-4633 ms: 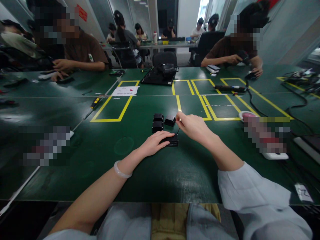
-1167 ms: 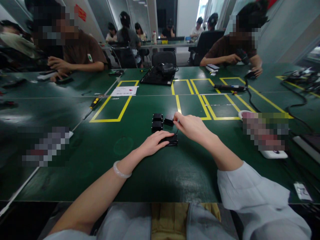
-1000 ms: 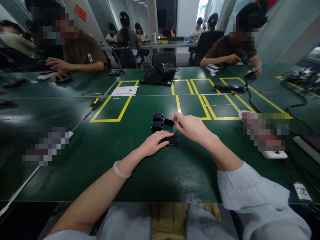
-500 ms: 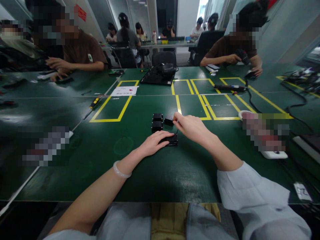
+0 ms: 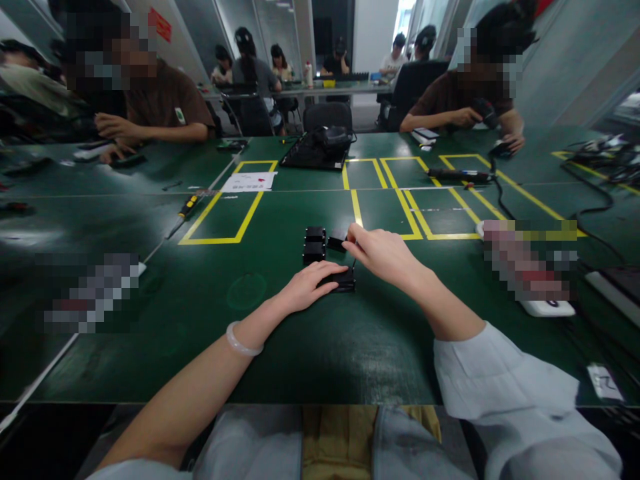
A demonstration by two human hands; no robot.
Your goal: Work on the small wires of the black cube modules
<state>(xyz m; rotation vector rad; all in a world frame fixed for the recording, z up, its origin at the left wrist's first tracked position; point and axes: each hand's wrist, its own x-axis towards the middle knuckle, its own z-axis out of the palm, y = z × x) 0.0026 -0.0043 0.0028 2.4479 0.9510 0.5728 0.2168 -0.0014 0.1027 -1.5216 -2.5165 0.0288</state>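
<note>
My left hand lies on a flat black box on the green table, fingers curled over its near side and holding it down. My right hand hovers just above the box, fingers pinched round a thin dark tool whose tip points down at the box's right end. Just beyond stand two small black boxes side by side, and a third black box lies next to my right fingertips.
Yellow tape rectangles mark the table. A yellow-handled screwdriver and a white paper lie at far left. A black tray with gear sits at the back. Cables run on the right. Other people work across the table.
Almost nothing has moved: both hands stay at the flat black box, and my right hand has only shifted slightly toward the left over it.
</note>
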